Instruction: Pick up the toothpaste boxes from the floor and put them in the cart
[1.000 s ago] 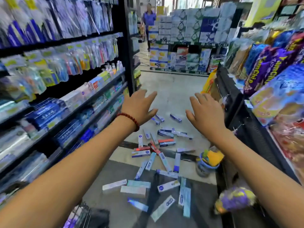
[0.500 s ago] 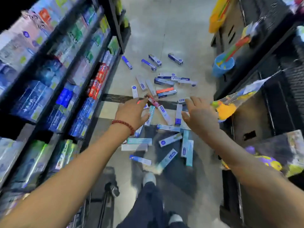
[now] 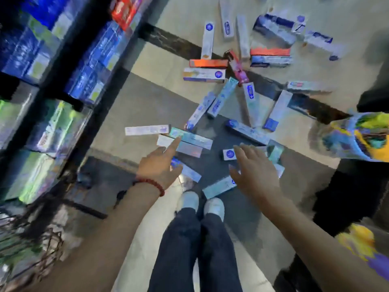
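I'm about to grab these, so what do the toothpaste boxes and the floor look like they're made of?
Toothpaste boxes: probably thin printed cardboard, glossy, judging by sharp edges, flat faces and sheen. Floor: seemingly polished stone or tile, pale and grey slabs with dark veined strips, faintly reflective.

A pale tiled floor (image 3: 172, 62) crossed by dark bands (image 3: 168, 42) runs between black store shelving (image 3: 63, 66) packed with boxed goods on the left and a dark display unit (image 3: 357, 197) on the right.
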{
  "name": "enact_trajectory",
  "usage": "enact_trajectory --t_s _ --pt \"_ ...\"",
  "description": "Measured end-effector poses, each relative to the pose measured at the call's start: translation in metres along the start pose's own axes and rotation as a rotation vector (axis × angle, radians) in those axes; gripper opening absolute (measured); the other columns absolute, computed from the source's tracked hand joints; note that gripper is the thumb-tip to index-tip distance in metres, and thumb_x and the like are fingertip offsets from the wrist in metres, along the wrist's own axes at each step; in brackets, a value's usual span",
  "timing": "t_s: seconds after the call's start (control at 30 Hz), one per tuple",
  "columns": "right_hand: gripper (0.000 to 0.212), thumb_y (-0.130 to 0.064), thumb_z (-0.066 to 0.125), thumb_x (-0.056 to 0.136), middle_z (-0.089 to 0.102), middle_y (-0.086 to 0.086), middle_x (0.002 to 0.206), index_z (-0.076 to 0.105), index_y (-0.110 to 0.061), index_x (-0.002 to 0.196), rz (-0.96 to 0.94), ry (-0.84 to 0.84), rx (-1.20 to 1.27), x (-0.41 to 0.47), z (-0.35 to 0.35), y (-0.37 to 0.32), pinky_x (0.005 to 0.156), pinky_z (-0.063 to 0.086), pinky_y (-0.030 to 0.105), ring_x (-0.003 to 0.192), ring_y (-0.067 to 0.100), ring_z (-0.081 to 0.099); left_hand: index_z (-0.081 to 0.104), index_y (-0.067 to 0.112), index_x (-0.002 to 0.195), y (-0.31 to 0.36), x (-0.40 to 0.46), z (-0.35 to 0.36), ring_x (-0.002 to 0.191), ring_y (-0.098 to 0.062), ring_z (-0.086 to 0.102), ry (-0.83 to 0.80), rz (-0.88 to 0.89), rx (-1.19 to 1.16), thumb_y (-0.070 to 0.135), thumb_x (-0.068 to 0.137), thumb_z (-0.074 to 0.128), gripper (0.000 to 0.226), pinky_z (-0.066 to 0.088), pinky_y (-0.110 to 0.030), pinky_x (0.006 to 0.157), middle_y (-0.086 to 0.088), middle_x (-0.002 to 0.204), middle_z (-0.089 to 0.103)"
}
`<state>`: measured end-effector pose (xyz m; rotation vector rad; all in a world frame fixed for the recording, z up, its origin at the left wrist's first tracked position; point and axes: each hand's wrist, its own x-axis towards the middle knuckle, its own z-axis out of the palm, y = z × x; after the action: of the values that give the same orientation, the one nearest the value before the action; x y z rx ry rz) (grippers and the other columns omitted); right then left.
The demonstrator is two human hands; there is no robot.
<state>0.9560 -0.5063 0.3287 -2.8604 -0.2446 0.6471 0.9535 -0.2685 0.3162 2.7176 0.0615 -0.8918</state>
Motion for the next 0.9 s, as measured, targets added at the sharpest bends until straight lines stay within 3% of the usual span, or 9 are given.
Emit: enact_trajectory --t_s 0.1,0.2,0.3,0.5,0.57,0.67,0.77,0.9 --pt "0.053 -0.019 0.078 0.068 0.064 0.020 0.114 0.062 0.003 0.113 -0.121 -0.015 0.030 0.051 0.080 0.007 0.078 0.054 0.045 0.100 0.040 0.062 0.004 0.033 0.150 -0.027 0.036 0.067 0.120 -0.031 0.049 -0.005 -0.118 -0.118 0.040 0.091 0.051 0.075 0.041 -0.039 0.097 -0.012 0.133 0.049" --pt "0.053 -0.018 0.080 0.062 0.067 0.015 0.107 0.064 -0.002 0.109 -0.211 -0.047 0.003 0.093 0.150 0.008 0.070 0.055 0.040 0.093 0.037 0.063 0.007 0.029 0.150 -0.046 0.069 0.136 0.119 -0.031 0.048 -0.043 -0.230 -0.234 0.035 0.090 0.055 0.077 0.040 -0.037 0.097 -0.013 0.132 0.050" --pt "0.057 -0.016 0.081 0.056 0.067 0.014 0.104 0.064 -0.002 0.109 -0.274 -0.101 0.000 0.130 0.219 0.014 0.063 0.056 0.041 0.091 0.038 0.063 0.015 0.029 0.149 -0.058 0.100 0.202 0.114 -0.030 0.051 0.017 -0.316 -0.383 0.031 0.087 0.061 0.078 0.039 -0.033 0.089 -0.014 0.127 0.055" --pt "0.060 -0.024 0.055 0.084 0.048 0.010 0.138 0.041 -0.009 0.140 -0.313 -0.169 -0.038 0.189 0.310 0.020 0.092 0.044 0.044 0.129 0.034 0.039 0.011 0.032 0.150 -0.069 0.161 0.309 0.114 -0.029 0.051 0.083 -0.561 -0.672 0.032 0.081 0.069 0.090 0.040 -0.031 0.088 -0.012 0.123 0.053" --pt "0.064 -0.027 0.055 0.087 0.040 0.007 0.143 0.031 -0.013 0.145 -0.365 -0.188 -0.031 0.204 0.330 0.015 0.098 0.040 0.043 0.134 0.031 0.031 0.005 0.035 0.150 -0.069 0.176 0.340 0.112 -0.030 0.054 0.084 -0.652 -0.800 0.034 0.077 0.073 0.099 0.043 -0.031 0.087 -0.014 0.127 0.050" --pt "0.071 -0.030 0.058 0.087 0.032 0.005 0.147 0.023 -0.019 0.148 -0.453 -0.232 -0.082 0.223 0.358 0.003 0.096 0.039 0.040 0.133 0.028 0.027 0.000 0.041 0.148 -0.064 0.194 0.371 0.092 -0.031 0.058 0.093 -0.861 -0.952 0.036 0.074 0.076 0.106 0.044 -0.030 0.080 -0.019 0.118 0.050" --pt "0.076 -0.029 0.069 0.076 0.040 0.016 0.139 0.036 -0.020 0.143 -0.502 -0.156 -0.193 0.238 0.384 -0.006 0.086 0.041 0.044 0.119 0.036 0.041 -0.005 0.044 0.146 -0.055 0.211 0.389 0.093 -0.033 0.058 0.202 -0.967 -0.910 0.046 0.065 0.079 0.117 0.047 -0.038 0.088 -0.014 0.119 0.036" --pt "0.072 -0.027 0.075 0.059 0.059 0.016 0.103 0.055 -0.023 0.129 -0.511 0.044 -0.313 0.249 0.409 -0.015 0.065 0.043 0.036 0.086 0.032 0.056 -0.007 0.038 0.148 -0.049 0.228 0.400 0.104 -0.039 0.052 0.325 -1.004 -0.816 0.042 0.072 0.074 0.111 0.046 -0.046 0.090 -0.011 0.127 0.031"
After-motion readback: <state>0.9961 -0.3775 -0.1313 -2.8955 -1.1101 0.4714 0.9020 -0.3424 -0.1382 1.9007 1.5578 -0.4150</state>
